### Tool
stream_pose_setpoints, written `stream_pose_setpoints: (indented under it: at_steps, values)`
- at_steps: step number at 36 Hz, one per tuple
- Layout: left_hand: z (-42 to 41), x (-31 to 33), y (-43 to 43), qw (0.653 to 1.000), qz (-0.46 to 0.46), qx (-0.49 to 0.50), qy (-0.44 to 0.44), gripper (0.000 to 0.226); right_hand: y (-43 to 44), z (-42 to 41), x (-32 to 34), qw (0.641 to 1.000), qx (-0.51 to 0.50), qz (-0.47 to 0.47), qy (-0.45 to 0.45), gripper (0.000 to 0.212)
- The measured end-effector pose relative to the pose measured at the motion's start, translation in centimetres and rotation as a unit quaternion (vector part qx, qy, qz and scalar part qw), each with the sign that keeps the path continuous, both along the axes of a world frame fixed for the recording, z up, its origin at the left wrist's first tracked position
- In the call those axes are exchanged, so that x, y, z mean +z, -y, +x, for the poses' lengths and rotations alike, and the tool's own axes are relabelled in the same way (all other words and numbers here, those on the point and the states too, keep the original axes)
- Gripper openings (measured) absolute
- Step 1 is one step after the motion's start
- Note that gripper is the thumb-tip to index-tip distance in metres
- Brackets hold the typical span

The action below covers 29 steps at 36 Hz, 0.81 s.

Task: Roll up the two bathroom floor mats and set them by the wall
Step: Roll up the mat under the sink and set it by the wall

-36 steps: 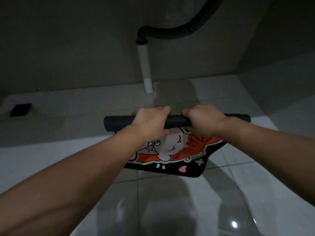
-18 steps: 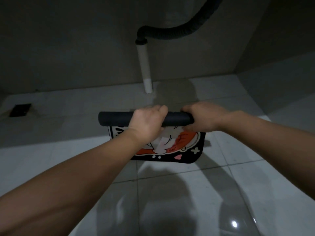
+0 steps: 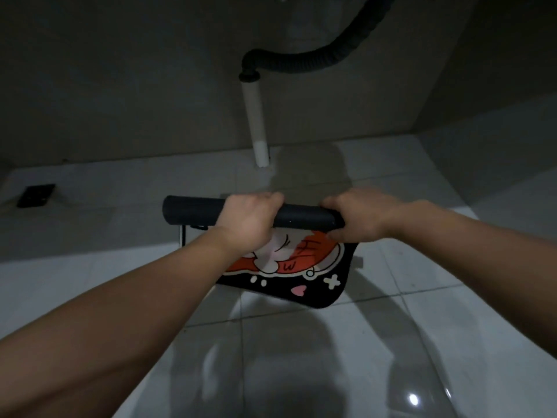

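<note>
Head view: one floor mat (image 3: 301, 267) in sight, partly rolled, held up above the tiled floor (image 3: 422, 297), near the scene's middle. Rolled part a dark tube (image 3: 193, 211) with its long axis running left to right, tilted slightly lower at the right end; open end of the tube pointing left. Unrolled remainder hanging down from the tube toward the near side, printed face up, showing an orange-and-white cartoon on black with a pink heart and a white cross near the lower right corner.

Two hands on the roll, both palm down. Left hand (image 3: 250, 221) with its grip closed over the tube's middle, fingers curled over the far side. Right hand (image 3: 358, 217) with its grip wrapped around the tube's right end, thumb tucked under.

Beyond, one white pipe (image 3: 256, 122) standing upright against the far wall (image 3: 120, 86), joined at its top to one black corrugated hose (image 3: 316, 60). One dark square floor drain (image 3: 36, 195) at far left. Second mat not seen.
</note>
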State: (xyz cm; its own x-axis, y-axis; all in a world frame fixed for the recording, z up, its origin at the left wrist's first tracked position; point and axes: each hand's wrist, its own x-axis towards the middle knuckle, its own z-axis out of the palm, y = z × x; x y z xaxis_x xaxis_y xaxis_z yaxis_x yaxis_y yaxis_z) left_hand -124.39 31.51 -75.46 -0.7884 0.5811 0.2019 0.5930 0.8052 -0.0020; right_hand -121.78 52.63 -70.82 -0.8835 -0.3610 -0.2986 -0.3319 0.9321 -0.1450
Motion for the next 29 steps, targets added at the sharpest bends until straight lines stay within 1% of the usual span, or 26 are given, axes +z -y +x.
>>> stream_pose_setpoints:
  at_steps: [2, 4, 6, 7, 8, 9, 10, 11, 12, 13, 14, 15, 16, 18, 19, 20, 22, 23, 24, 25, 26, 27, 29]
  values:
    - [-0.2, 0.2, 0.1, 1.0, 0.006, -0.007, 0.011, 0.023, -0.3, 0.2, -0.3, 1.0, 0.008, 0.007, -0.027, 0.021]
    - [-0.4, 0.4, 0.1, 0.998, -0.004, -0.007, 0.067, 0.028, -0.5, 0.6, -0.7, 0.99, 0.051, 0.064, -0.119, 0.025]
    - [-0.5, 0.6, 0.0, 0.99, -0.04, -0.001, 0.138, 0.034, -0.8, 1.0, -1.6, 0.954, 0.133, 0.104, -0.249, 0.029]
    - [-0.6, 0.5, -0.1, 0.983, -0.041, 0.004, 0.181, 0.036, -0.9, 1.2, -1.9, 0.932, 0.166, 0.105, -0.305, 0.031]
    - [-0.6, 0.4, -0.1, 0.972, -0.023, 0.009, 0.233, 0.038, -1.0, 1.3, -2.2, 0.915, 0.185, 0.097, -0.346, 0.033]
    - [-0.6, 0.3, -0.1, 0.959, 0.007, 0.015, 0.284, 0.04, -1.0, 1.2, -2.4, 0.905, 0.194, 0.089, -0.369, 0.035]
    - [-0.7, 0.1, 0.0, 0.948, 0.031, 0.02, 0.317, 0.042, -1.1, 1.2, -2.6, 0.902, 0.195, 0.085, -0.376, 0.036]
    - [-0.7, 0.0, 0.0, 0.943, 0.043, 0.023, 0.328, 0.043, -1.1, 1.2, -2.9, 0.902, 0.191, 0.087, -0.376, 0.038]
    - [-0.6, -0.1, -0.1, 0.946, 0.042, 0.024, 0.321, 0.043, -1.2, 1.1, -3.1, 0.904, 0.184, 0.092, -0.374, 0.038]
    - [-0.6, -0.1, -0.1, 0.954, 0.032, 0.023, 0.296, 0.039, -1.2, 1.0, -3.2, 0.908, 0.177, 0.095, -0.369, 0.038]
    - [-0.4, -0.1, -0.2, 0.967, 0.011, 0.02, 0.252, 0.034, -1.2, 0.9, -3.3, 0.917, 0.166, 0.099, -0.349, 0.037]
    - [-0.2, 0.0, -0.3, 0.98, -0.014, 0.013, 0.198, 0.03, -1.0, 0.8, -3.1, 0.933, 0.147, 0.099, -0.314, 0.035]
    - [-0.1, 0.1, -0.4, 0.989, -0.034, 0.002, 0.144, 0.027, -0.7, 0.6, -2.7, 0.955, 0.111, 0.095, -0.259, 0.035]
    - [0.2, 0.2, -0.6, 0.997, -0.054, -0.02, 0.053, 0.026, -0.3, 0.2, -2.1, 0.992, 0.026, 0.061, -0.107, 0.035]
    - [0.4, 0.3, -0.8, 0.998, -0.056, -0.029, 0.019, 0.025, -0.1, 0.0, -2.0, 0.999, -0.008, 0.031, -0.039, 0.037]
    - [0.5, 0.3, -0.9, 0.998, -0.052, -0.037, -0.007, 0.025, 0.0, -0.2, -2.0, 1.0, -0.03, -0.005, 0.008, 0.04]
    - [0.5, 0.2, -1.0, 0.998, -0.04, -0.048, -0.033, 0.025, 0.2, -0.5, -2.0, 0.996, -0.048, -0.057, 0.054, 0.041]
    - [0.4, 0.2, -1.0, 0.998, -0.036, -0.049, -0.031, 0.027, 0.3, -0.6, -1.8, 0.995, -0.052, -0.064, 0.061, 0.039]
    - [0.3, 0.2, -0.9, 0.998, -0.031, -0.047, -0.015, 0.029, 0.5, -0.5, -1.6, 0.996, -0.053, -0.054, 0.056, 0.035]
    - [0.1, 0.2, -0.9, 0.999, -0.025, -0.04, 0.014, 0.032, 0.6, -0.3, -1.3, 0.998, -0.047, -0.03, 0.032, 0.03]
    - [-0.2, 0.3, -0.9, 0.998, -0.023, -0.028, 0.051, 0.035, 0.6, -0.1, -1.3, 0.999, -0.024, 0.01, -0.023, 0.026]
    - [-0.4, 0.4, -0.9, 0.995, -0.028, -0.014, 0.09, 0.039, 0.5, 0.1, -1.4, 0.993, 0.016, 0.052, -0.104, 0.023]
    - [-0.6, 0.5, -0.9, 0.983, -0.026, 0.013, 0.182, 0.044, 0.1, 0.4, -2.3, 0.954, 0.108, 0.102, -0.261, 0.019]
